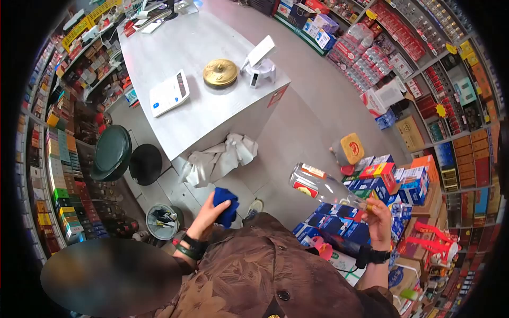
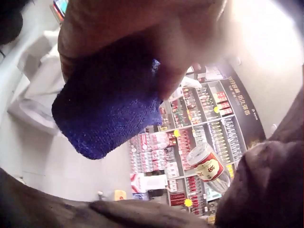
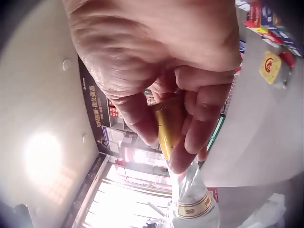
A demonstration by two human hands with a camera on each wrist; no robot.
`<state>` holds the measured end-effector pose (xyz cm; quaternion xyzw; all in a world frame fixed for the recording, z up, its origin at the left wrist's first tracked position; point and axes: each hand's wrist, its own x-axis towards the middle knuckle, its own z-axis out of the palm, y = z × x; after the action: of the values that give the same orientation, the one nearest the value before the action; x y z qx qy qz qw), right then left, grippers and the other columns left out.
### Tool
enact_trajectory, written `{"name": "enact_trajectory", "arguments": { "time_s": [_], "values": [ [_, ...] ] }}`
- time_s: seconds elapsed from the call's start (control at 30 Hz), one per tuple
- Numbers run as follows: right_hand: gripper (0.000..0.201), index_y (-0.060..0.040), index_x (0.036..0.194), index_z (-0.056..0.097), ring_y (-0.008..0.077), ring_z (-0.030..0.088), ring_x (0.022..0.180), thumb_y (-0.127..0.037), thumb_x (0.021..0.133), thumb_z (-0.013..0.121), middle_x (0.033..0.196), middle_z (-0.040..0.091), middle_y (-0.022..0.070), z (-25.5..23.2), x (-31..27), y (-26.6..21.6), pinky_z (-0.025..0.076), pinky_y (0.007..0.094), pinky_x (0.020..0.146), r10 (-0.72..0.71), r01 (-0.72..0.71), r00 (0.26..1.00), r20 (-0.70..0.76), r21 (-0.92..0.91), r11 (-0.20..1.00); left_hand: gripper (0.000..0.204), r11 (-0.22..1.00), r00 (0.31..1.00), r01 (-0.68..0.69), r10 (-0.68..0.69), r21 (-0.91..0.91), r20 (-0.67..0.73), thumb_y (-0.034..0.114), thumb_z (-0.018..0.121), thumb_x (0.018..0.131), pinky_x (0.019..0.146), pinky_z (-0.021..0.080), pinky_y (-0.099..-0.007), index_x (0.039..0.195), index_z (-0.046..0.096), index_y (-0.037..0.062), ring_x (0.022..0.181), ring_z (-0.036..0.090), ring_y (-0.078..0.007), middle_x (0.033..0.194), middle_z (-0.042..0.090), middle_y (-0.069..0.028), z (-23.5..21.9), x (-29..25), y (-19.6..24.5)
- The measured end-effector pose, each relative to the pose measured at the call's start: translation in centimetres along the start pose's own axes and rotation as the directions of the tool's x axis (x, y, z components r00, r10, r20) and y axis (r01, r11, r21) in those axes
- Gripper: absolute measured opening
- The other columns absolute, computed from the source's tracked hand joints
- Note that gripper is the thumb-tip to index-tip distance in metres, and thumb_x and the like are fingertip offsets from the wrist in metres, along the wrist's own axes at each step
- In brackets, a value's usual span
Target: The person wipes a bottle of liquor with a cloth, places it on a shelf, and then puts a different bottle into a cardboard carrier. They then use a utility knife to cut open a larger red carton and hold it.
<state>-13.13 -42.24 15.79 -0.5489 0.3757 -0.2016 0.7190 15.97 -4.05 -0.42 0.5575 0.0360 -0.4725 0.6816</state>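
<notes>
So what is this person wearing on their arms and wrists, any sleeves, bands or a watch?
Both hands are bare. The left hand has dark stacked bands, black with a green one, round its wrist. The right hand has a black strap like a watch band at its wrist. The forearms are uncovered; a brown patterned garment with dark buttons covers the shoulders and chest.

Bottle neck mostly hidden by right hand fingers; base cut off by the right wrist view's bottom edge. Blue cloth top hidden under left hand. Shelf labels too small to read. Blurred patch lower left of head view.
</notes>
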Motion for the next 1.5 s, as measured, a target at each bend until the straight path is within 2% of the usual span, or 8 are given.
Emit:
{"name": "enact_trajectory", "arguments": {
  "time_s": [0.23, 0.37, 0.6, 0.77, 0.9, 1.1, 1.23, 1.5],
  "values": [
    [0.027, 0.0029, 0.111, 0.065, 0.0199, 0.070, 0.069, -0.011, 0.088, 0.064, 0.097, 0.072, 0.0154, -4.8, 4.0, -1.0, 0.059, 0.0294, 0.067, 0.027, -0.028, 1.000, 0.012, 0.039, 0.999, 0.045, 0.983, 0.948, 0.156, -0.121, -0.101, 0.293, 0.035, 0.053, 0.103, 0.091, 0.054, -0.0366, 0.138, 0.044, 0.0077, 0.111, 0.061, -0.0189, 0.123, 0.060, -0.0090, 15.9, 10.4, 2.0],
    [0.024, 0.0015, 0.112, 0.065, 0.0185, 0.070, 0.077, -0.008, 0.090, 0.064, 0.099, 0.069, 0.0106, -5.4, 6.4, -1.0, 0.058, 0.0304, 0.072, 0.030, -0.017, 0.998, 0.056, -0.209, 0.978, 0.041, 0.928, 0.869, 0.309, -0.185, -0.209, 0.460, 0.040, 0.052, 0.103, 0.086, 0.055, -0.0422, 0.134, 0.046, 0.0146, 0.108, 0.062, -0.0206, 0.124, 0.059, -0.0062, 22.1, 16.4, 0.8],
    [0.023, 0.0038, 0.110, 0.066, 0.0158, 0.071, 0.079, -0.004, 0.089, 0.067, 0.092, 0.070, 0.0094, -6.8, 14.1, -2.2, 0.055, 0.0268, 0.072, -0.046, 0.034, 0.999, -0.023, -0.356, 0.934, 0.037, 0.953, 0.879, 0.304, -0.274, -0.015, 0.391, 0.027, 0.064, 0.097, 0.081, 0.057, -0.0425, 0.128, 0.052, 0.0123, 0.100, 0.065, -0.0204, 0.114, 0.064, -0.0051, 28.3, 28.3, 1.3],
    [0.048, 0.0008, 0.130, 0.050, 0.0197, 0.070, 0.083, 0.000, 0.086, 0.070, 0.105, 0.067, 0.0136, -8.8, 24.6, -5.6, 0.057, 0.0311, 0.076, -0.203, 0.167, 0.976, -0.072, -0.345, 0.924, 0.032, 0.972, 0.830, 0.236, -0.198, -0.006, 0.521, 0.028, 0.061, 0.098, 0.075, 0.059, -0.0436, 0.124, 0.056, 0.0090, 0.097, 0.065, -0.0216, 0.109, 0.066, -0.0078, 36.3, 39.7, 5.1],
    [0.031, -0.0035, 0.123, 0.056, 0.0152, 0.060, 0.102, -0.010, 0.094, 0.066, 0.113, 0.060, 0.0062, -8.9, 33.8, -12.3, 0.047, 0.0281, 0.093, -0.280, 0.206, 0.954, -0.103, -0.453, 0.867, 0.042, 0.961, 0.786, 0.257, -0.267, 0.097, 0.558, 0.030, 0.054, 0.102, 0.098, 0.052, -0.0417, 0.134, 0.051, 0.0030, 0.112, 0.063, -0.0246, 0.123, 0.064, -0.0124, 43.9, 50.2, 7.9],
    [0.025, -0.0032, 0.118, 0.057, 0.0142, 0.059, 0.101, -0.008, 0.094, 0.064, 0.111, 0.061, 0.0037, -9.9, 46.1, -19.4, 0.048, 0.0285, 0.091, -0.426, 0.334, 0.892, -0.152, -0.414, 0.847, 0.033, 0.937, 0.687, 0.326, -0.325, 0.124, 0.650, 0.026, 0.055, 0.102, 0.084, 0.054, -0.0299, 0.119, 0.064, -0.0015, 0.094, 0.066, -0.0143, 0.106, 0.069, -0.0068, 52.7, 56.4, 18.3],
    [0.024, -0.0045, 0.120, 0.056, 0.0119, 0.058, 0.100, -0.012, 0.097, 0.062, 0.111, 0.060, 0.0033, -12.5, 56.0, -20.9, 0.048, 0.0282, 0.088, -0.314, 0.242, 0.930, -0.193, -0.324, 0.915, 0.029, 0.945, 0.769, 0.303, -0.318, 0.122, 0.554, 0.020, 0.060, 0.098, 0.078, 0.054, -0.0304, 0.117, 0.064, -0.0009, 0.089, 0.065, -0.0146, 0.102, 0.068, -0.0060, 56.3, 64.0, 19.8],
    [0.025, -0.0078, 0.119, 0.055, 0.0106, 0.058, 0.099, -0.001, 0.096, 0.061, 0.116, 0.060, 0.0039, -15.9, 81.7, -24.7, 0.048, 0.0273, 0.088, -0.538, 0.553, 0.831, 0.141, -0.109, 0.826, 0.028, 0.976, 0.929, 0.105, -0.164, 0.191, 0.332, 0.017, 0.064, 0.094, 0.074, 0.053, -0.0299, 0.116, 0.065, -0.0004, 0.086, 0.065, -0.0148, 0.101, 0.068, -0.0053, 62.3, 81.3, 29.4]
  ]
}}
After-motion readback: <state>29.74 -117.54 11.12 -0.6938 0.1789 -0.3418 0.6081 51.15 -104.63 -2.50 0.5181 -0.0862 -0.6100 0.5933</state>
